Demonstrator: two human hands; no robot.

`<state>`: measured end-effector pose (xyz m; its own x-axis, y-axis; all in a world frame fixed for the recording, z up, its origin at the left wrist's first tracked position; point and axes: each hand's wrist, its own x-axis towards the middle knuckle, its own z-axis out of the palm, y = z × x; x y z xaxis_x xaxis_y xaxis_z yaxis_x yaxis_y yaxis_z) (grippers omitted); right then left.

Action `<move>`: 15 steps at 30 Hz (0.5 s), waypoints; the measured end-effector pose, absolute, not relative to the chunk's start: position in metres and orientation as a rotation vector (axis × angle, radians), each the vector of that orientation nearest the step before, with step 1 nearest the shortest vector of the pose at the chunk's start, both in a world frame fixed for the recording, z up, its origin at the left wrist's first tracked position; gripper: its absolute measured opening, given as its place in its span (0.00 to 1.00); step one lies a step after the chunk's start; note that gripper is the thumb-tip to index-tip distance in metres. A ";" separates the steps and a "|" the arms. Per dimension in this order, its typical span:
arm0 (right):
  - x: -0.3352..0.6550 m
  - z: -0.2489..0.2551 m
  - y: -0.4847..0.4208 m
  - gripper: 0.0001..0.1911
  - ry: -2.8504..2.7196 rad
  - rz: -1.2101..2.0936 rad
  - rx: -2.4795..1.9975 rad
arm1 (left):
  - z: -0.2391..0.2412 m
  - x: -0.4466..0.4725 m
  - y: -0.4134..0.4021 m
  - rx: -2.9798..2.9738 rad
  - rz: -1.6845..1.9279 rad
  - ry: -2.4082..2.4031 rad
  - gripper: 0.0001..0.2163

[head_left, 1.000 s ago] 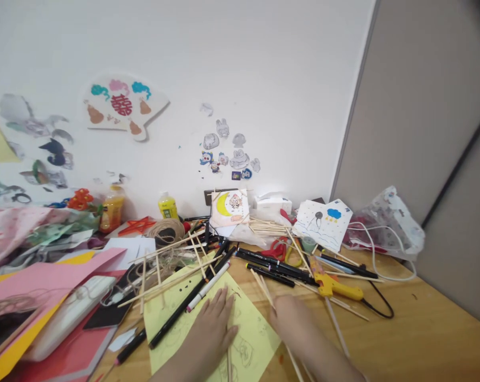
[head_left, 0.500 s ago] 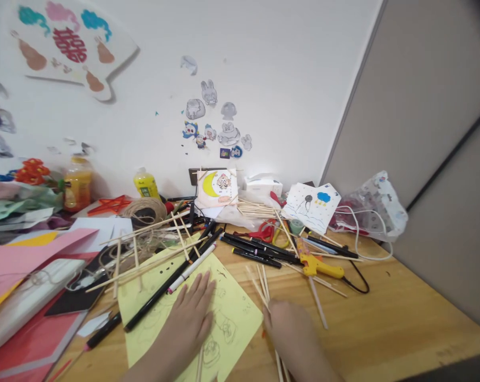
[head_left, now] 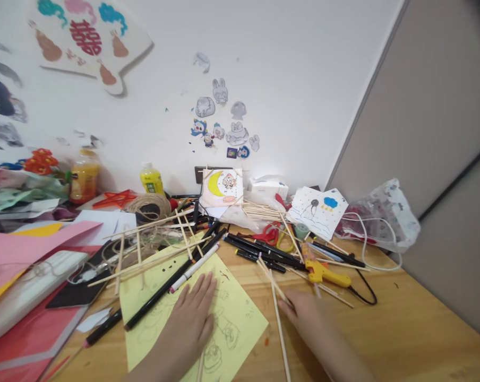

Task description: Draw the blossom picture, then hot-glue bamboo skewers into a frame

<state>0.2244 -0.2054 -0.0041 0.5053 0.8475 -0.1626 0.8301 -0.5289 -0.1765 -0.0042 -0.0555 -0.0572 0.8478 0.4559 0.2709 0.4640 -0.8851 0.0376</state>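
Observation:
My left hand lies flat with its fingers out on a yellow sheet of paper with pencil drawings. A white marker and a long black marker rest just beyond its fingertips. My right hand, slightly blurred, is closed around thin wooden sticks that point up and left; how many is unclear. Beside it, another wooden stick lies on the table. The end of a further stick shows on the paper near my left wrist.
A yellow glue gun lies right of several black markers. Behind them are red-handled scissors and a drawn card. A stick frame, a twine roll and coloured paper occupy the left. Bottles stand by the wall.
My right hand has moved right with sticks in it, leaving one stick lying on the table. My left hand stays flat on the paper. The view has shifted slightly.

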 end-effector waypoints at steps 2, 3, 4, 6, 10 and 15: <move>0.221 0.001 -0.200 0.11 -1.600 0.284 -2.582 | -0.055 -0.005 -0.055 -3.035 -0.438 -0.783 0.25; 0.219 0.006 -0.196 0.10 -1.676 0.223 -2.548 | -0.053 -0.005 -0.054 -3.062 -0.449 -0.818 0.25; 0.217 0.011 -0.191 0.10 -1.765 0.157 -2.510 | -0.050 -0.006 -0.053 -3.089 -0.467 -0.870 0.25; 0.213 0.020 -0.179 0.09 -1.965 0.064 -2.404 | -0.044 -0.007 -0.050 -3.134 -0.538 -1.015 0.24; 0.205 0.023 -0.152 0.09 -2.268 -0.016 -2.146 | -0.034 -0.007 -0.046 -3.175 -0.666 -1.295 0.25; 0.196 0.006 -0.134 0.09 -2.261 0.053 -2.119 | -0.034 -0.004 -0.043 -3.179 -0.702 -1.382 0.26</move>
